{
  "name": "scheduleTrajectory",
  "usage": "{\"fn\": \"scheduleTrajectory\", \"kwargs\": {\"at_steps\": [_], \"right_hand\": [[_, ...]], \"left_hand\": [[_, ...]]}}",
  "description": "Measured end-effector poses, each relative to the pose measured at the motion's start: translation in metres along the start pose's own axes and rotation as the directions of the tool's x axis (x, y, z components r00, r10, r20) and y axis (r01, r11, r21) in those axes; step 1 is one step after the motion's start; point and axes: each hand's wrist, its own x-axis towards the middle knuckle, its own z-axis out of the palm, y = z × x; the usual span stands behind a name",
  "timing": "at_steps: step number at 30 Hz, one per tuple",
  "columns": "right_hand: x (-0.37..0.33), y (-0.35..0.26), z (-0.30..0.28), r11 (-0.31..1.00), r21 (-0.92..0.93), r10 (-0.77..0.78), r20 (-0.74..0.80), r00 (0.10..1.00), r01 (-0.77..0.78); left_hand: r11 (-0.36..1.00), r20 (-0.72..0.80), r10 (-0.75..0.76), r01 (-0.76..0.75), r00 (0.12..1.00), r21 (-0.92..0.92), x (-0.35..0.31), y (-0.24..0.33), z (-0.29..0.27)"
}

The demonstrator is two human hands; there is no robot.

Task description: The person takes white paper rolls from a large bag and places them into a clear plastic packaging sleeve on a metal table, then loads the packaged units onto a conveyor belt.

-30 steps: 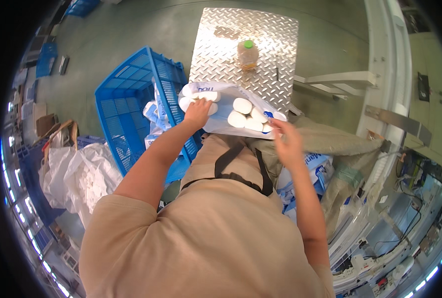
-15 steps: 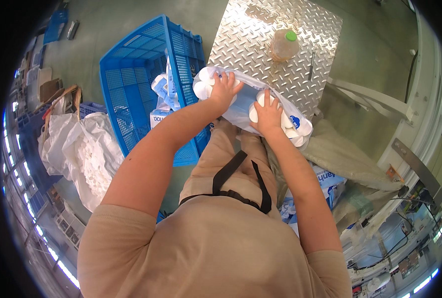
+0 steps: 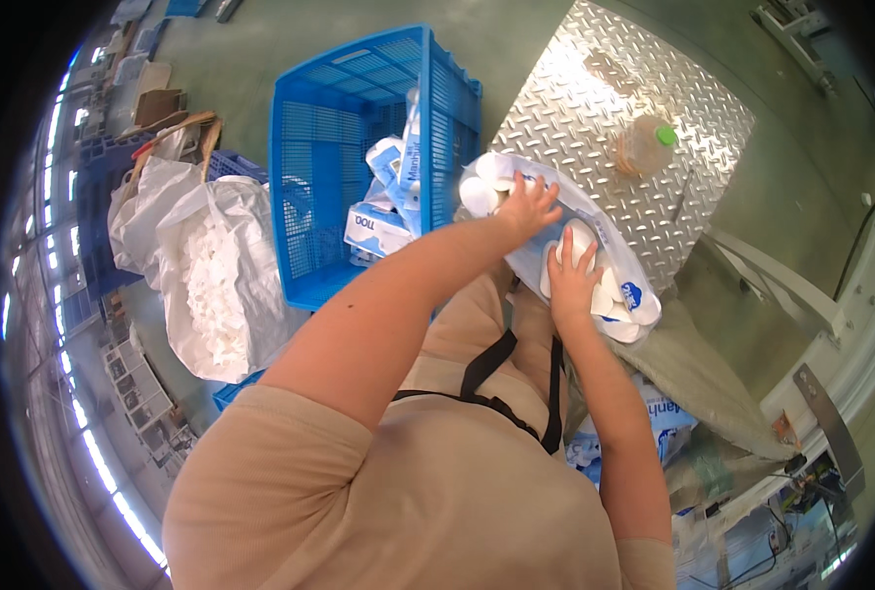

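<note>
Spread fingers mark both hands: the left hand [image 3: 529,209] lies over the far-left end of a printed plastic bag [image 3: 609,236], and the right hand [image 3: 574,283] lies splayed on white tissue rolls [image 3: 609,295] at its other end. Neither appears to pinch the film; whether the left thumb hooks anything is hidden. Under and between the hands, the bag gapes along its length, with rolls bunched at each end and bluish film showing in the middle.

With flat palms, the hold probably relies on pressure alone, so a push from one side could tip rolls out through the gap. The bag lies above the thighs beside the diamond-plate platform [image 3: 595,128]; what bears its weight cannot be told, and a shift of the legs might make it slide. Thin film could also split if the rolls were forced unevenly toward one end.

Just left of the left hand stands the blue mesh crate [image 3: 452,128], whose wall could snag the bag's near end. Beyond the right hand, a green-capped bottle [image 3: 646,146] on the platform could be knocked by a wide swing.
</note>
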Motion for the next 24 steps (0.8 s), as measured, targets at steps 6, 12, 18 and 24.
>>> {"fn": "scheduleTrajectory", "kwargs": {"at_steps": [6,12,18,24], "right_hand": [[0.017,0.042,-0.064,0.909,0.418,-0.085,0.182,0.98,0.001],[-0.058,0.086,-0.193,0.739,0.673,0.156,-0.149,0.977,-0.016],[-0.18,0.138,-0.277,-0.049,0.998,0.849,0.067,0.524,-0.048],[-0.295,0.208,-0.356,-0.042,0.987,0.998,0.049,-0.038,0.157]], "left_hand": [[0.995,-0.023,-0.095,0.096,0.995,0.018,-0.001,0.001,0.022],[0.993,-0.197,-0.058,0.076,0.979,0.087,0.002,0.002,0.044],[0.998,-0.284,-0.044,0.033,0.958,-0.046,0.013,-0.012,0.06],[0.985,0.097,-0.168,0.162,0.981,0.064,0.008,-0.001,0.01]]}}
